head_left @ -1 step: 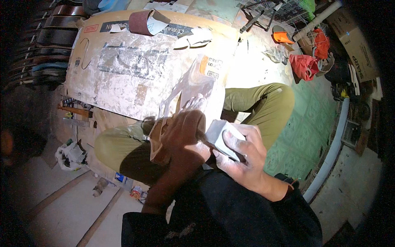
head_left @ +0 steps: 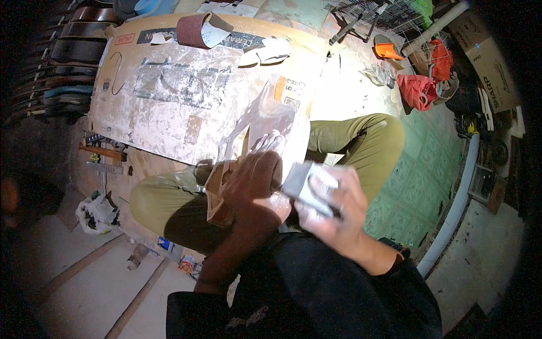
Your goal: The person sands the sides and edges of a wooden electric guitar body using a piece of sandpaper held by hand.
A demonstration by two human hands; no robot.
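Note:
My left hand [head_left: 254, 186], largely in shadow, is closed on a pale, dust-covered flat workpiece [head_left: 271, 110] with cut-outs, which lies over my crossed legs and the edge of a dusty cardboard sheet [head_left: 158, 130]. My right hand [head_left: 339, 220], blurred by motion, grips a small grey and white block [head_left: 302, 183] beside the workpiece, just right of my left hand. Whether the block touches the workpiece is unclear. On the cardboard lie a curled maroon sandpaper strip [head_left: 192, 31] and some pale paper scraps [head_left: 265, 52].
Stacked dark curved objects [head_left: 73, 45] stand at upper left. Tools [head_left: 104, 152] and a white bag [head_left: 96, 212] lie left of my knee. A red bag [head_left: 418, 90], a wire rack [head_left: 361, 11], boxes [head_left: 485, 68] and a long grey pipe [head_left: 457, 203] are at right.
My right hand with the block has shifted very slightly and is now blurred. My left hand and the workpiece look almost unchanged.

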